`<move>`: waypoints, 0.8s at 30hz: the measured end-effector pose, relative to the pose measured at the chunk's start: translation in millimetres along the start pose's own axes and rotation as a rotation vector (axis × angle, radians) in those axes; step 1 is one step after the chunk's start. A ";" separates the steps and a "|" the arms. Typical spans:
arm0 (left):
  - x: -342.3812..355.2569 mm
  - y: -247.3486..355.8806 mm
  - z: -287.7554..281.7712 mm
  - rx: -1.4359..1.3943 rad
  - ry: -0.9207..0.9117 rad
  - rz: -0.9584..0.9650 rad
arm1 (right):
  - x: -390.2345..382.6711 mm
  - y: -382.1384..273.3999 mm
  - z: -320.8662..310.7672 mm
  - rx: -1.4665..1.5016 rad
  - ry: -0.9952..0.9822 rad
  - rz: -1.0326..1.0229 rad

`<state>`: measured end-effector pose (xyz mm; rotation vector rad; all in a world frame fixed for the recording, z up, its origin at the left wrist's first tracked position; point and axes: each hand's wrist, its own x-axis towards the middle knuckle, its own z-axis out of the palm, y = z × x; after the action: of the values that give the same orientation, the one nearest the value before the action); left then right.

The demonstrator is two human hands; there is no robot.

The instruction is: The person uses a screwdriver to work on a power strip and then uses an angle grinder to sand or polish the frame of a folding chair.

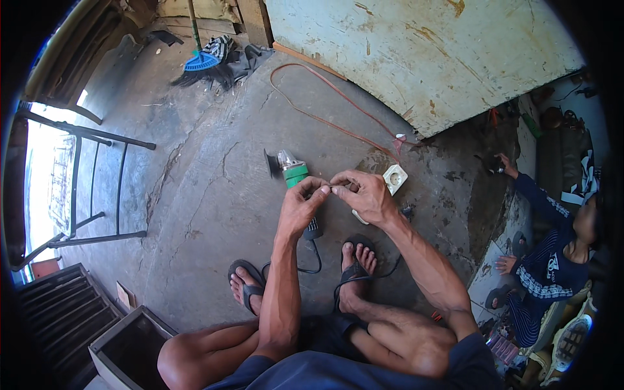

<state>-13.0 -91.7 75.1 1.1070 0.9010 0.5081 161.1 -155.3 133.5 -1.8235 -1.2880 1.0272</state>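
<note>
angle grinder point(296, 175): mid-body banded in green, gear head point(286, 158) finished in silver, rear end point(313, 229) in black
power strip point(395, 177): moulded in off-white
cord point(351, 133): jacketed in reddish orange
broom head point(201, 62): coloured blue
panel point(416, 55): painted pale grey-green, streaked with rust-brown
floor point(214, 221): grey, blotched with dark stains
flip-flops point(251, 296): black
co-worker's top point(554, 276): navy, patterned in white
co-worker's trousers point(526, 320): dark, striped lighter

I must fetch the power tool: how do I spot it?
Over the concrete floor, find the wearer's left hand. The power tool lies below it, partly hidden. Unlike the white socket block, it has a green band and dark disc.
</note>
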 end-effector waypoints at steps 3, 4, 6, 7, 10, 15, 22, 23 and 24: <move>-1.9 2.3 -2.1 -0.024 0.011 -0.005 | 0.7 3.0 1.8 0.066 -0.014 0.020; -1.2 1.7 0.3 -0.032 0.010 -0.010 | -0.3 6.6 0.5 0.084 -0.024 0.034; -0.5 0.8 4.2 -0.033 0.002 -0.006 | -2.4 15.8 1.5 0.132 -0.003 0.037; -1.0 1.2 4.0 -0.028 0.003 -0.004 | -2.3 16.5 2.4 0.187 0.011 0.035; -1.7 2.0 4.6 -0.041 0.008 0.007 | -1.0 14.4 -0.2 0.153 -0.044 0.127; -1.8 2.0 7.9 0.004 0.033 0.005 | -3.5 8.3 0.9 0.157 -0.035 0.124; -2.2 3.2 9.8 0.037 0.010 0.014 | -3.9 9.9 7.7 0.062 0.058 0.043; -1.9 1.2 9.6 0.037 0.011 0.015 | -3.9 9.0 8.0 0.062 0.057 0.042; -1.8 -0.9 9.8 0.005 0.021 0.045 | -3.8 8.1 8.5 0.064 0.054 0.042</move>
<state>-6.0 -98.7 76.5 1.1305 0.8977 0.5554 156.3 -160.6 123.5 -1.8245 -1.1765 1.0235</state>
